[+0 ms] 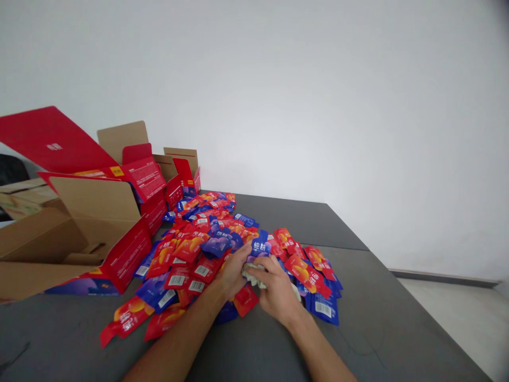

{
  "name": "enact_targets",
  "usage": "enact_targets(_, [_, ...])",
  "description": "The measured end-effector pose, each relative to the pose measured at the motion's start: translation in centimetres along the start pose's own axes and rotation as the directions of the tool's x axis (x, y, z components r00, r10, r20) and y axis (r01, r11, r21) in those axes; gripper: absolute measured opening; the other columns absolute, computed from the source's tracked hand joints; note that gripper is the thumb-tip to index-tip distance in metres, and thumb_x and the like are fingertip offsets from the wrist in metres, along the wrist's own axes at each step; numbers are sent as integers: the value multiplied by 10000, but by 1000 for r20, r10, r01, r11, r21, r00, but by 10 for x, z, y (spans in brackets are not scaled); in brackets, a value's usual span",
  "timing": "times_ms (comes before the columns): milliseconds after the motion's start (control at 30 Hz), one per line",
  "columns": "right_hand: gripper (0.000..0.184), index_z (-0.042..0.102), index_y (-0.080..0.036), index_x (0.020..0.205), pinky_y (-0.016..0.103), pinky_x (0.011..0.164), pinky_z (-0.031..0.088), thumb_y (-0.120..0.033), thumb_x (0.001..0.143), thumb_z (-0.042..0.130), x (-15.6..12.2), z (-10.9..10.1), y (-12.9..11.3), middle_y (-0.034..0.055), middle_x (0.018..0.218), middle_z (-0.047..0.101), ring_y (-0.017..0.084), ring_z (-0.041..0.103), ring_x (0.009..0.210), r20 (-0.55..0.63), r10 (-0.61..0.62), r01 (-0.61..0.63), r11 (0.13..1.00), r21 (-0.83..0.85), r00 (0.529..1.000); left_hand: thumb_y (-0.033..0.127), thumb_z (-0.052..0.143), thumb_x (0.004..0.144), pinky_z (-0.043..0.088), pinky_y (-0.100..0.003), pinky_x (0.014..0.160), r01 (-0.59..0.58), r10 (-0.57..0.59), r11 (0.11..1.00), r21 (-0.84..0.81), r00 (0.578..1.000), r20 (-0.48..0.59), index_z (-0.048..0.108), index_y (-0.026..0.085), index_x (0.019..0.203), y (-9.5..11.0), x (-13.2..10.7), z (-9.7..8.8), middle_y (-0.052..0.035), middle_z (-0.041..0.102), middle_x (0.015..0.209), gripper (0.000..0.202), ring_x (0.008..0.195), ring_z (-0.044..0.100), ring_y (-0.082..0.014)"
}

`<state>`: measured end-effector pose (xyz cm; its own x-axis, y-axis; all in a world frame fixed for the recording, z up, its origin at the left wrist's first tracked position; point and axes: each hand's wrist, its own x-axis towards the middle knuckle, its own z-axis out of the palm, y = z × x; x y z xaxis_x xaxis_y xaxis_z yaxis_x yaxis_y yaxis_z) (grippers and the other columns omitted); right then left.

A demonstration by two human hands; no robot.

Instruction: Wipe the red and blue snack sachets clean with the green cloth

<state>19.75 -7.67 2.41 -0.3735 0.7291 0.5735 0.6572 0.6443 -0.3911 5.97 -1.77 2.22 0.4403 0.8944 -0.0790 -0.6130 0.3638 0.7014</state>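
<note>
My left hand (234, 271) is closed on a blue and purple snack pouch (260, 244) with white lettering, held above the pile. A crumpled whitish cloth (253, 278) is pinched in my right hand (275, 289), up against the lower part of that pouch. My fingers hide much of the pouch's lower half and part of the cloth. Around and beneath both hands spreads a heap of red pouches (191, 245) with orange fruit pictures, mixed with blue pouches (217, 243). More red pouches (304, 270) lie just right of my right hand.
Open red cardboard boxes stand along the left: a near box (126, 257) with its brown flaps spread, others (145, 180) behind. The dark grey table (382, 318) ends at a slanting right edge, with pale floor beyond. A white wall (318, 106) rises behind.
</note>
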Motion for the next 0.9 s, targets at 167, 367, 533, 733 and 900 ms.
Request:
enact_targets(167, [608, 672, -245, 1212, 414, 920, 488, 37, 725, 440, -2, -1, 20, 92, 1157, 585, 242, 524, 1071, -302, 129, -153, 987, -57, 945, 222, 655, 836, 498, -223, 652, 52, -50, 996, 77, 998, -27, 655, 171, 1195, -6, -3, -2, -61, 717, 936, 362, 700, 653, -129])
enact_targets(367, [627, 650, -239, 1260, 426, 931, 483, 27, 729, 447, -1, -3, 25, 103, 1194, 562, 250, 513, 1095, -337, 116, -150, 986, -77, 934, 268, 653, 833, 500, -222, 670, 36, -39, 996, 87, 999, 26, 683, 147, 1139, -2, -4, 3, -81, 720, 965, 330, 735, 659, -142])
enact_targets(533, [702, 659, -295, 1243, 378, 863, 492, 63, 668, 474, 0, 1, -2, 60, 1151, 603, 236, 524, 1026, 7, 28, -27, 999, -19, 1000, 279, 683, 766, 450, -193, 578, -94, 96, 994, 48, 994, -49, 681, 160, 1064, 1, 1, -2, -36, 695, 857, 321, 668, 615, -118])
enact_targets(733, [636, 676, -282, 1193, 378, 883, 491, 55, 693, 475, 0, 2, 3, 64, 1123, 611, 226, 546, 1029, -97, 48, -42, 997, 64, 994, 125, 646, 599, 341, -188, 468, -195, 213, 965, 177, 973, -90, 687, 156, 922, 1, 2, -5, 41, 587, 647, 327, 501, 478, -69])
enact_targets(900, [471, 684, -248, 1144, 417, 941, 477, -21, 770, 508, 2, -11, 23, 83, 1143, 619, 238, 561, 1081, -397, 202, -182, 979, 88, 895, 114, 676, 579, 449, -224, 554, -171, 214, 964, 205, 955, -207, 639, 202, 1073, 6, 0, 0, -1, 686, 858, 504, 630, 608, -123])
